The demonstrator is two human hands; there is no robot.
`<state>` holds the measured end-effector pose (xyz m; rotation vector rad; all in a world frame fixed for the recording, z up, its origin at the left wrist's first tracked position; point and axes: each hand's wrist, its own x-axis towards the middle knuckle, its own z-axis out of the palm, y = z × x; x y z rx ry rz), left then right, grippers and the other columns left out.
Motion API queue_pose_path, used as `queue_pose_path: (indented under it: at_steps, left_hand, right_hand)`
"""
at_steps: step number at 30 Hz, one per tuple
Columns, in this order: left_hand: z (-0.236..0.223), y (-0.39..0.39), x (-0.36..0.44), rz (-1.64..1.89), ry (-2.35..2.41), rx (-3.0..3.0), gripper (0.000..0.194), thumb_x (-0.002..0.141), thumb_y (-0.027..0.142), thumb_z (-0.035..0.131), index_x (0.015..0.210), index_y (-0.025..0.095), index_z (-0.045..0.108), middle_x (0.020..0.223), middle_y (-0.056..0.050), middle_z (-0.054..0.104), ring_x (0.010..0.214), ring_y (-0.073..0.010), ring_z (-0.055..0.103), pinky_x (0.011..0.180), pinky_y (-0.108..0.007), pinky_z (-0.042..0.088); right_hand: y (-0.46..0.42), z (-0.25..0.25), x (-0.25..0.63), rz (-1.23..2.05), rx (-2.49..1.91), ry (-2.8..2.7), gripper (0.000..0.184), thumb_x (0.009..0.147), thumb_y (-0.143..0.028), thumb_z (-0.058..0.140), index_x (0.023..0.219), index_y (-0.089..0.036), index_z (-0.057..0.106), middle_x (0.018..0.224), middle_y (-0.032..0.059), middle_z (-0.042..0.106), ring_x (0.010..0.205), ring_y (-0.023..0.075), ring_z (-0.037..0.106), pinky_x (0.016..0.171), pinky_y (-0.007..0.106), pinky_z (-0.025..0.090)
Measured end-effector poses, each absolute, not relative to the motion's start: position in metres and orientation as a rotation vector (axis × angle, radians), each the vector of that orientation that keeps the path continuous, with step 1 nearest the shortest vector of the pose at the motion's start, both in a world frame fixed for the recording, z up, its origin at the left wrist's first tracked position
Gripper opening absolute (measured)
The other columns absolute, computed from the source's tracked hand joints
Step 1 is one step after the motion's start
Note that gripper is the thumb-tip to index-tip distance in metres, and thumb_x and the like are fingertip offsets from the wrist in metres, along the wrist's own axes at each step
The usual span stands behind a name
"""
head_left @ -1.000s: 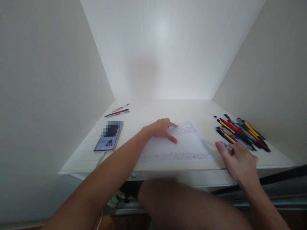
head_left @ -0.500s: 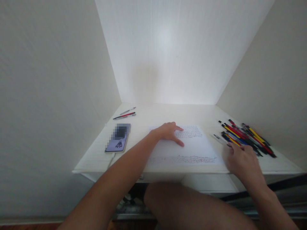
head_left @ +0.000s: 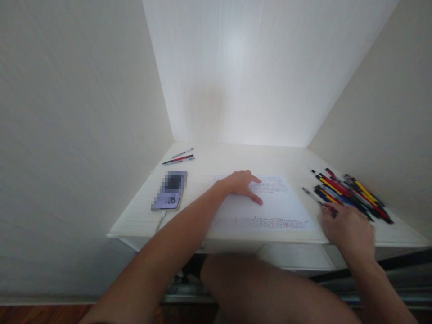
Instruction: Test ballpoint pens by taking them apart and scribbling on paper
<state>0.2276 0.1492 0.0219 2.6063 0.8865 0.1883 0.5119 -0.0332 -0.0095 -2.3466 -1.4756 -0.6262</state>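
My left hand (head_left: 245,185) lies on a white sheet of paper (head_left: 276,204), thumb and index finger spread apart and nothing held. Lines of small handwriting fill the top of the sheet, and dark and reddish writing runs along its bottom. To the right of the paper, my right hand (head_left: 347,227) is closed low over the desk, its fingers pinching the near end of a clear-barrelled pen (head_left: 312,196). Dark red shows at the fingertips; whether it belongs to that pen I cannot tell. Close beyond the knuckles lies a pile of pens (head_left: 351,193) in black, yellow, red and blue.
A phone (head_left: 170,191), its screen partly pixelated, lies on the left with a white cable (head_left: 161,221) running from it. Several pens (head_left: 178,159) lie behind it. Panels enclose the white desk (head_left: 249,157) at the back and both sides. My leg is under the front edge.
The view has shifted slightly. My right hand has turned a little at the pen and its fingers lie lower over it. My left hand stays on the paper.
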Motion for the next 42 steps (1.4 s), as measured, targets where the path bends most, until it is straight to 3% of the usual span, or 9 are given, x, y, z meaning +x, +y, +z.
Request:
queue_pose_path:
  at_steps: [5, 12, 22, 42]
  left_hand:
    - [0.021, 0.149, 0.228, 0.188, 0.88, 2.6, 0.113, 0.048, 0.093, 0.068, 0.141, 0.029, 0.058, 0.129, -0.012, 0.056, 0.115, -0.033, 0.056, 0.1, -0.043, 0.043]
    - [0.019, 0.15, 0.228, 0.174, 0.898, 2.621, 0.113, 0.048, 0.095, 0.066, 0.141, 0.031, 0.058, 0.129, -0.012, 0.055, 0.114, -0.0326, 0.056, 0.1, -0.043, 0.043]
    - [0.021, 0.147, 0.228, 0.197, 0.911, 2.627, 0.102, 0.058, 0.091, 0.065, 0.14, 0.03, 0.059, 0.132, -0.012, 0.056, 0.117, -0.0327, 0.056, 0.101, -0.041, 0.043]
    - [0.02, 0.146, 0.232, 0.224, 0.878, 2.703, 0.083, 0.08, 0.08, 0.057, 0.139, 0.023, 0.059, 0.137, -0.012, 0.057, 0.123, -0.03, 0.055, 0.103, -0.039, 0.041]
  right_hand:
    - [-0.031, -0.014, 0.512, -0.723, -2.232, -1.459, 0.034, 0.097, -0.031, 0.052, 0.106, -0.01, 0.077, 0.094, 0.0173, 0.064, 0.08, 0.0356, 0.061, 0.066, 0.04, 0.047]
    - [-0.032, -0.014, 0.501, -0.828, -2.181, -1.429, 0.026, 0.093, -0.028, 0.06, 0.105, -0.012, 0.077, 0.1, 0.0167, 0.062, 0.085, 0.0366, 0.058, 0.068, 0.041, 0.045]
    - [-0.036, -0.013, 0.501, -0.728, -2.101, -1.466, 0.03, 0.093, -0.033, 0.057, 0.104, -0.012, 0.076, 0.104, 0.0187, 0.062, 0.092, 0.0392, 0.058, 0.075, 0.046, 0.046]
    - [-0.034, -0.019, 0.496, -0.737, -1.929, -1.451, 0.043, 0.097, -0.044, 0.047, 0.092, -0.011, 0.073, 0.094, 0.0183, 0.062, 0.091, 0.0378, 0.058, 0.078, 0.045, 0.044]
